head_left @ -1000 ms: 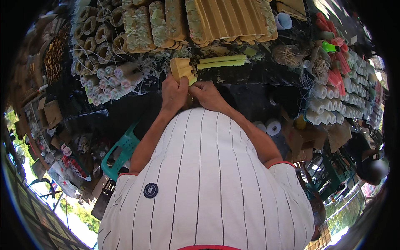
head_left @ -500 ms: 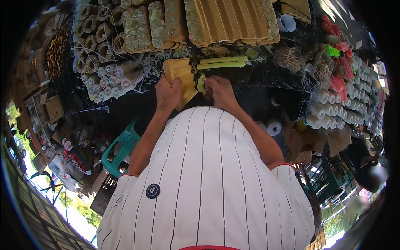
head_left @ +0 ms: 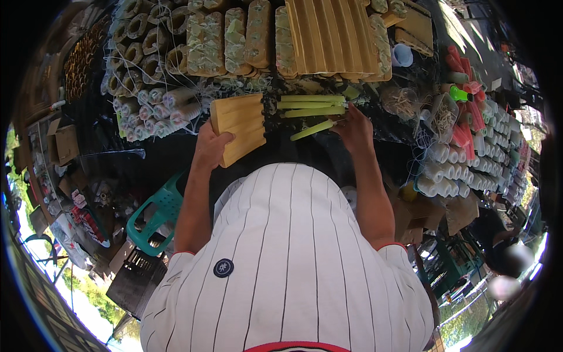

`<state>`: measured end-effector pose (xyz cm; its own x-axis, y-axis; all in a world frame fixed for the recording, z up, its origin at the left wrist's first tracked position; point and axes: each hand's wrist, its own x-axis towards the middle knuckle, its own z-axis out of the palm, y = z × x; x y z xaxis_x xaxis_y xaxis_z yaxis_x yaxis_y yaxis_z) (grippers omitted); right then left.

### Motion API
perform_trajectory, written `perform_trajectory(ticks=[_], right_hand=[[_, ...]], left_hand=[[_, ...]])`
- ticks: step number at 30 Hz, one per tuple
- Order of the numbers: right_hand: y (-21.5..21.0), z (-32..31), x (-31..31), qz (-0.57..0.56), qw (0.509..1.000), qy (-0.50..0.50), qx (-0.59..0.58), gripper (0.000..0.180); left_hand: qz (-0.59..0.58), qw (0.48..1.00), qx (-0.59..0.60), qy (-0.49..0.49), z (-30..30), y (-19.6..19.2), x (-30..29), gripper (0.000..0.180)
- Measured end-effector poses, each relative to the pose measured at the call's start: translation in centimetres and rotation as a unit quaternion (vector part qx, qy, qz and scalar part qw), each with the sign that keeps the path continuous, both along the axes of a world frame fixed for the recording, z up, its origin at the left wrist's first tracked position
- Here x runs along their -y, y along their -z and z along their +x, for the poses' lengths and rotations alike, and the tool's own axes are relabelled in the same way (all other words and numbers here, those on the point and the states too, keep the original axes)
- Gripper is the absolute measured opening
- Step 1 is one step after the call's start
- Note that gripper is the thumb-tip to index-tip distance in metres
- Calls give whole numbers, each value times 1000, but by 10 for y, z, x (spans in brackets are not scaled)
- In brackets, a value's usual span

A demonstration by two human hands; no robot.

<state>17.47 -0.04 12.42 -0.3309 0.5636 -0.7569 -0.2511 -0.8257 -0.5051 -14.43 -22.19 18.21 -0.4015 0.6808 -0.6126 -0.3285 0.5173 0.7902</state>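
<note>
My left hand (head_left: 212, 144) grips the near-left end of a yellow-brown grooved mould (head_left: 245, 122), thumb on its upper face. Dark notches line the mould's right edge. On the other side, my right hand (head_left: 356, 129) pinches the right end of a pale green candle (head_left: 311, 130), which slants down to the left, apart from the mould. Just beyond it, several similar green candles (head_left: 311, 105) lie side by side on the dark work surface. The right fingertips are partly hidden.
Stacked wax-spattered moulds (head_left: 205, 44) and a large ridged panel (head_left: 331, 38) stand behind. Wrapped white rolls (head_left: 158, 111) lie at left, more rolls (head_left: 454, 158) at right. A blue cup (head_left: 402, 54) and a bowl of small sticks (head_left: 400, 101) are at back right. A green chair (head_left: 155, 220) stands lower left.
My right hand has moved right from the mould's end and now holds a green candle clear of it. My left hand has shifted left and slightly down with the mould.
</note>
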Motion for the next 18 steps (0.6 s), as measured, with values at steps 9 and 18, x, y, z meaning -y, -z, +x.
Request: perform_trajectory(ticks=[9, 18], right_hand=[[-27, -41, 12, 27, 989, -72, -126, 39], [34, -75, -20, 19, 996, -5, -89, 42]], left_hand=[[116, 984, 90, -104, -41, -18, 74, 50], [172, 962, 126, -171, -68, -15, 117, 52]])
